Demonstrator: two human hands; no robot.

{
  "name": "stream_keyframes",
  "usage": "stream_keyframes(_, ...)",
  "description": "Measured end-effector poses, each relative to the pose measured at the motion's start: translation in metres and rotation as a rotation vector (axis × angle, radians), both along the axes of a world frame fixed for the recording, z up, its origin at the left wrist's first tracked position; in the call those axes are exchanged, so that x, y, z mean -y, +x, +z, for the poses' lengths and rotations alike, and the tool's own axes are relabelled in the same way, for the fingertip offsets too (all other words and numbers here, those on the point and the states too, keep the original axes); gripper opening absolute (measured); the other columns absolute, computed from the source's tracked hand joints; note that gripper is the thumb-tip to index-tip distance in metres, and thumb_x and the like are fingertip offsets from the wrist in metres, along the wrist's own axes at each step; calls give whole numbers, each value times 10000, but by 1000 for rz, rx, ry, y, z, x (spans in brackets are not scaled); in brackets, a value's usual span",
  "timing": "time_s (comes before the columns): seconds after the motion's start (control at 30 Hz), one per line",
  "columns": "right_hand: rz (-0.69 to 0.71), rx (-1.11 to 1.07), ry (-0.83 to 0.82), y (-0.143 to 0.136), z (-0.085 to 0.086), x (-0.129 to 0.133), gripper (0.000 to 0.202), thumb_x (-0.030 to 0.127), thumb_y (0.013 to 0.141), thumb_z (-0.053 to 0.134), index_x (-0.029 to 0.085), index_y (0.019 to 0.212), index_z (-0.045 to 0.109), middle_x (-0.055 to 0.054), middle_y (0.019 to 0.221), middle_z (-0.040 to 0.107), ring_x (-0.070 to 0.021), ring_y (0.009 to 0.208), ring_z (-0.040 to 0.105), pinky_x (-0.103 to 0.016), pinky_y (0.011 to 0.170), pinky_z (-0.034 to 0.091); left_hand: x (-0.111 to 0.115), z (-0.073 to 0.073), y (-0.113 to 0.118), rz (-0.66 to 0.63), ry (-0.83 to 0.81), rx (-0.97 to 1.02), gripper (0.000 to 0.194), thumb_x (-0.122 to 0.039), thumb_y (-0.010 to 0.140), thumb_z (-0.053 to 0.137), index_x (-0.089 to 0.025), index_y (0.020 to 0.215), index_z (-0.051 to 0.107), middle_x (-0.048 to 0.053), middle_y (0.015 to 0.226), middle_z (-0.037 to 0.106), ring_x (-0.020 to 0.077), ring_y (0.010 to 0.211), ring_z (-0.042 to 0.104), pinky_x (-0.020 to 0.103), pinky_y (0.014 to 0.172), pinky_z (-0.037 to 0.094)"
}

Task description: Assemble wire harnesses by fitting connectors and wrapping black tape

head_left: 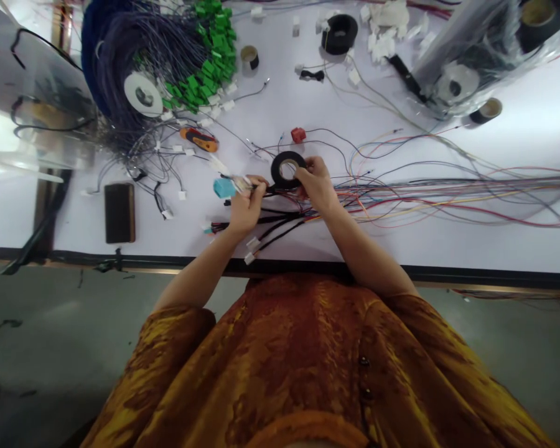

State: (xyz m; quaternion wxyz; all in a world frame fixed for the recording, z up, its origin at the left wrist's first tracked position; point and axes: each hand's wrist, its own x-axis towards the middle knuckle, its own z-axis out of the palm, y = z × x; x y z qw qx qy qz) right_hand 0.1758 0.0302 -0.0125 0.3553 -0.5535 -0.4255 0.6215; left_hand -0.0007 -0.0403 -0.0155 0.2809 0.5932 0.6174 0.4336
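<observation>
A roll of black tape [288, 170] is gripped at its right side by my right hand [317, 182], fingers closed on its rim. My left hand [248, 205] pinches a thin bundle of wires just left of the roll, where the tape meets the bundle. A light blue connector [224, 188] and white connectors stick out past my left fingers. Black-wrapped wire branches [280, 218] lie below and between both hands, some ending in white connectors [249, 257]. Loose coloured wires [424, 190] run off to the right.
At the upper left, dark wires with green connectors [219, 56] are heaped. An orange cutter [199, 139] and a dark box [120, 213] lie to the left. Above are a red connector [298, 135] and another tape roll [340, 34]. Plastic-wrapped rolls [471, 56] stand upper right.
</observation>
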Motion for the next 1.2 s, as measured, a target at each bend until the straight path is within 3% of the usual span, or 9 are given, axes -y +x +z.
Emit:
stream_keyframes(0.1, 25, 28, 28, 16, -1, 8, 316, 290, 813, 572, 260, 1106, 459, 58, 696, 534, -79, 402, 429, -223, 356, 318, -9, -4, 0, 34, -92, 149, 353, -531, 947, 549, -197, 894, 650, 62, 910, 686, 164, 815, 662, 284, 757, 558)
stream_keyframes(0.27, 40, 48, 33, 26, -8, 15, 351, 305, 814, 535, 253, 1160, 500, 42, 725, 561, -82, 420, 447, -216, 372, 338, -19, -7, 0, -202, -129, 181, 349, -517, 851, 688, -196, 983, 655, 87, 1033, 743, 186, 942, 695, 321, 877, 555)
stream_keyframes(0.5, 72, 78, 200, 31, 16, 36, 492, 308, 832, 580, 263, 1311, 477, -6, 854, 618, -114, 556, 557, -251, 482, 497, -24, -10, 10, -10, -61, 165, 454, -664, 885, 600, -225, 788, 538, 1, 636, 627, 151, 611, 626, 286, 639, 522)
stream_keyframes(0.63, 159, 29, 164, 26, 36, 69, 515, 326, 841, 605, 266, 1331, 454, -12, 891, 653, -85, 481, 529, -224, 403, 445, -27, 3, 13, -32, -49, 129, 421, -630, 890, 615, -228, 787, 547, -13, 617, 626, 137, 534, 589, 266, 552, 471)
stream_keyframes(0.77, 159, -111, 38, 6, 30, 93, 554, 399, 862, 614, 299, 1347, 366, -46, 1085, 667, -76, 475, 574, -205, 330, 391, -36, 23, 8, -139, -74, -69, 316, -480, 889, 664, -200, 749, 621, 4, 625, 647, 154, 560, 578, 281, 582, 463)
stream_keyframes(0.9, 155, -269, -29, -21, 17, 108, 692, 432, 880, 609, 315, 1446, 228, -99, 1254, 623, -117, 599, 665, -256, 426, 527, -53, 39, 8, -310, -45, -302, 266, -391, 864, 687, -181, 706, 643, 15, 633, 626, 196, 659, 604, 324, 723, 494)
stream_keyframes(1.0, 286, -459, -50, -26, 9, 113, 853, 474, 874, 635, 359, 1528, 98, -100, 1316, 611, -185, 863, 730, -340, 623, 643, -59, 43, 16, -333, -46, -363, 201, -308, 863, 680, -184, 717, 619, 8, 613, 564, 219, 689, 615, 355, 788, 494)
stream_keyframes(1.1, 464, -468, -40, -9, 7, 104, 819, 480, 847, 671, 339, 1524, 232, -75, 1236, 666, -210, 918, 720, -371, 675, 644, -48, 40, 24, -277, -47, -439, 186, -266, 891, 638, -190, 724, 602, 12, 583, 532, 220, 655, 592, 359, 756, 485)
stream_keyframes(1.2, 391, -140, 114, 19, 10, 71, 471, 416, 886, 595, 233, 1315, 536, -47, 961, 700, -176, 729, 675, -323, 615, 581, -21, 35, 32, -272, -24, -619, 122, -227, 926, 555, -185, 859, 648, 70, 730, 647, 237, 686, 610, 354, 686, 471)
